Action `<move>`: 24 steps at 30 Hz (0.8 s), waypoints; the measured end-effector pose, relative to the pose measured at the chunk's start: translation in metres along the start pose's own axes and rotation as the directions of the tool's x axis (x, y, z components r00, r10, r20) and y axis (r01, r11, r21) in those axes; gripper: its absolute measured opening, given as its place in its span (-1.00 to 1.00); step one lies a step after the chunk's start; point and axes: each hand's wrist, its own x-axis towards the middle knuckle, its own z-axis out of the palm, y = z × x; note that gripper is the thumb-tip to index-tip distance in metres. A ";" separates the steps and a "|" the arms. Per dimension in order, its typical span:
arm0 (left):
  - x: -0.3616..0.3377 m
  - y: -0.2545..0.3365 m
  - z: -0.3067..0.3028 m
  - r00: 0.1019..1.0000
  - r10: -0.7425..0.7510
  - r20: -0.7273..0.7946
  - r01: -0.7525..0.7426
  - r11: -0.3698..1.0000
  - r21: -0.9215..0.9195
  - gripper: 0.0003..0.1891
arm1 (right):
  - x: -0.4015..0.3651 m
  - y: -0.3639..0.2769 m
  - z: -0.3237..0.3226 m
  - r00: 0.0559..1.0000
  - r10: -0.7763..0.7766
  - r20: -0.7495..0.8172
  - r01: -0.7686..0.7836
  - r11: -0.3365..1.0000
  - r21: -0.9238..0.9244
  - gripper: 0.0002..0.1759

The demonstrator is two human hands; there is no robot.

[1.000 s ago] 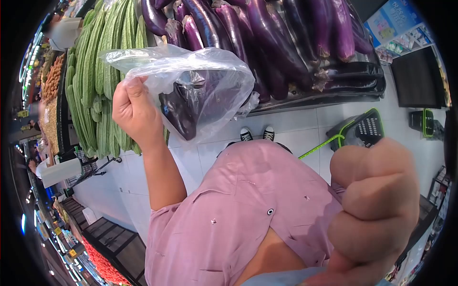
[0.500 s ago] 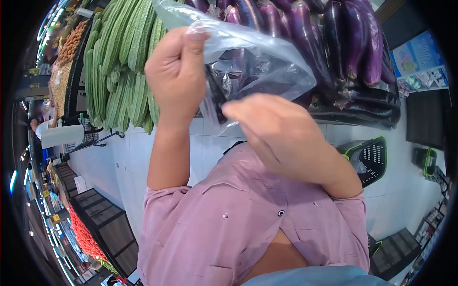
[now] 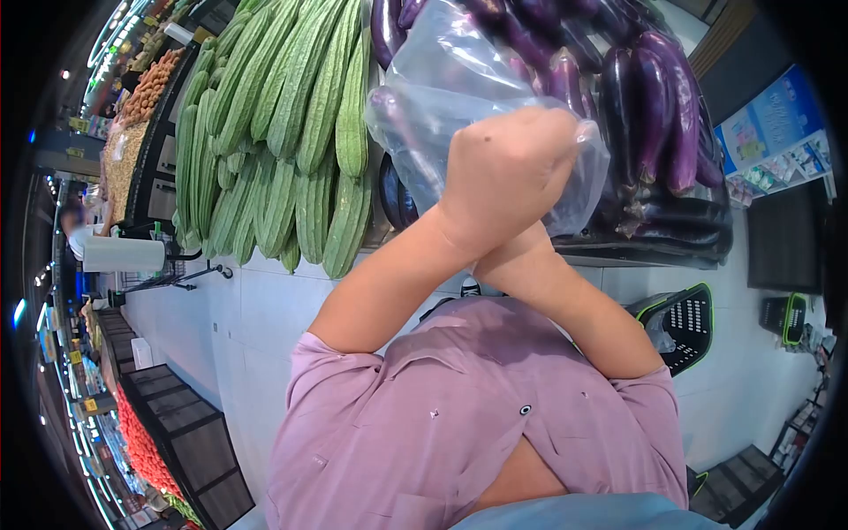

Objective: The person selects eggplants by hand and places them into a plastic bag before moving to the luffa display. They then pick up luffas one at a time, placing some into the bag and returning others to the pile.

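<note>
A clear plastic bag [image 3: 459,62] spreads over the eggplants [image 3: 658,115]. My left hand [image 3: 512,155] is closed on the bag, its knuckles turned up. Crossing beneath my left wrist, my right hand [image 3: 523,243] shows only its wrist and lower edge; its fingers are hidden behind my left hand and the bag. Purple shows through the bag's film on its left side, though I cannot tell whether that eggplant is inside or behind it.
Long ridged green gourds [image 3: 300,97] are piled left of the eggplants. A black basket with a green rim [image 3: 707,327] stands on the floor at right. Farther left are a cart [image 3: 168,265], a person [image 3: 78,234] and red produce [image 3: 146,442]. A blue sign [image 3: 777,115] is at upper right.
My left hand has moved right and crossed over my right wrist. The bag has moved with it and spread wider. More of the gourds shows, and my right fingers are now hidden.
</note>
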 end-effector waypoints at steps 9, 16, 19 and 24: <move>-0.004 0.010 0.018 1.000 0.029 -0.007 -0.029 0.999 -0.039 -0.72 | -0.003 0.006 0.018 0.995 0.078 -0.065 -0.052 0.942 0.332 -0.30; -0.003 0.025 -0.007 0.997 -0.003 0.082 0.004 1.000 -0.010 -0.91 | -0.008 0.019 0.034 0.988 0.059 -0.143 0.027 0.843 0.537 -0.48; 0.003 0.033 -0.016 0.985 0.069 0.155 -0.056 0.994 -0.089 -0.95 | -0.014 0.022 0.019 0.991 0.118 -0.056 -0.037 0.665 0.746 -0.47; 0.018 0.023 -0.071 0.975 0.141 0.172 -0.142 0.990 -0.004 -0.43 | -0.028 0.031 -0.019 0.931 0.267 0.251 -0.276 0.059 0.959 -0.44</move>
